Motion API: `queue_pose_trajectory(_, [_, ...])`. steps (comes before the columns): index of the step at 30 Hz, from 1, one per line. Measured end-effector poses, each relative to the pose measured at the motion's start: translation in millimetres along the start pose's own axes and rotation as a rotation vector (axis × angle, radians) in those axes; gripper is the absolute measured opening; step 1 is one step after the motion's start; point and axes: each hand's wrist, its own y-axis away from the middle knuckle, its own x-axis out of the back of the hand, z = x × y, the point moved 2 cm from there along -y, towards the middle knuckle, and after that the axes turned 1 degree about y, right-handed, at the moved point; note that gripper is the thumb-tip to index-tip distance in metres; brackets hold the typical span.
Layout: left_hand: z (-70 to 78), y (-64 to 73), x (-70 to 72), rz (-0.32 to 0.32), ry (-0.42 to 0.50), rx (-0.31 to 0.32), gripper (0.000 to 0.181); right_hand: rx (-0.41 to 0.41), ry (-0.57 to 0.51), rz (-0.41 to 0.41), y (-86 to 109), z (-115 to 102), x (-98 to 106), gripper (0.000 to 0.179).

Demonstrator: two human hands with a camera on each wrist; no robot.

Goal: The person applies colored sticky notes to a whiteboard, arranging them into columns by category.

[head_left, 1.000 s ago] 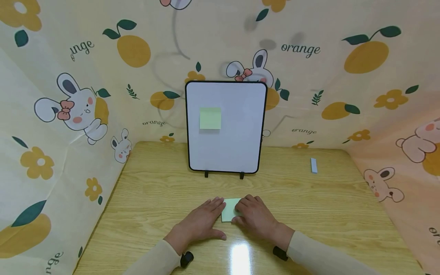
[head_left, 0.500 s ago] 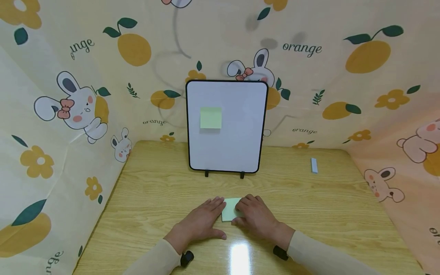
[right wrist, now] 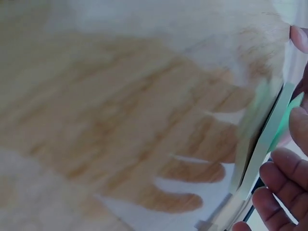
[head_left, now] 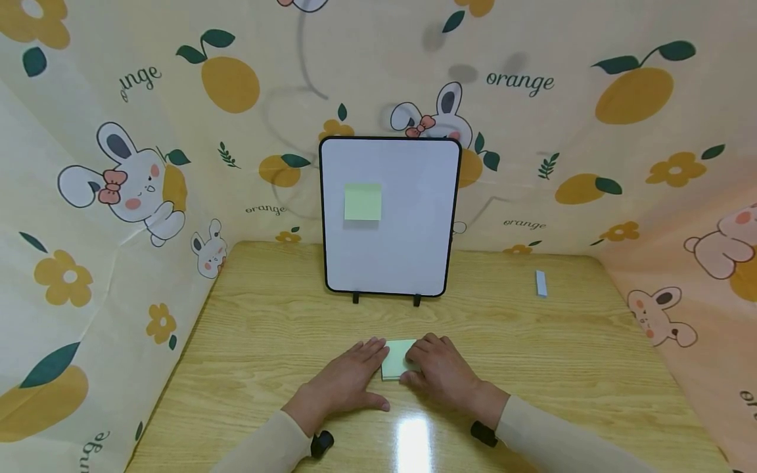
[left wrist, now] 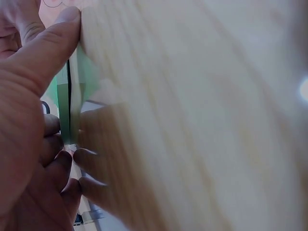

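A pad of pale green sticky notes (head_left: 395, 361) lies on the table between the two hands. My left hand (head_left: 344, 378) lies flat with its fingertips on the pad's left edge and its thumb spread toward the front. From the other side my right hand (head_left: 445, 374) bends its fingers over the pad's right part, pinching the top sticky note (right wrist: 291, 114), which lifts off the pad (right wrist: 262, 144) in the right wrist view. The left wrist view has the pad (left wrist: 63, 113) edge-on, beyond my left thumb. My right fingers hide the pad's right side.
Behind the pad stands a white board (head_left: 408, 249) with a black frame and small black feet. One green sticky note (head_left: 363, 202) is stuck on its left half. A small light-blue strip (head_left: 541, 284) lies at the back right. Patterned cloth (head_left: 367, 52) encloses the table (head_left: 266, 315).
The top note's front edge now stands slightly apart from the pad, and my right thumb has shifted a little to the right. My left hand stays in place.
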Motion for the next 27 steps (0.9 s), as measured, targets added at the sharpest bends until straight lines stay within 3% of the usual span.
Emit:
queue_pose_trajectory(5, [0.6, 0.0, 0.4, -0.002, 0.007, 0.003, 0.104, 0.146, 0.168, 0.080, -1.0, -4, 1, 0.014])
queue_pose_trajectory(10, [1.1, -0.2, 1.0, -0.009, 0.014, 0.004, 0.103, 0.279, 0.354, 0.166, -1.9, -10, 2, 0.018])
queue_pose_trajectory(18, [1.4, 0.0, 2.5, -0.016, 0.020, 0.013, 0.104, 0.288, 0.384, 0.096, -2.7, -12, 3, 0.009])
queue_pose_trajectory(27, [1.6, 0.0, 3.5, -0.006, 0.025, -0.001, 0.102, 0.288, 0.411, 0.107, -4.2, -12, 1, 0.008])
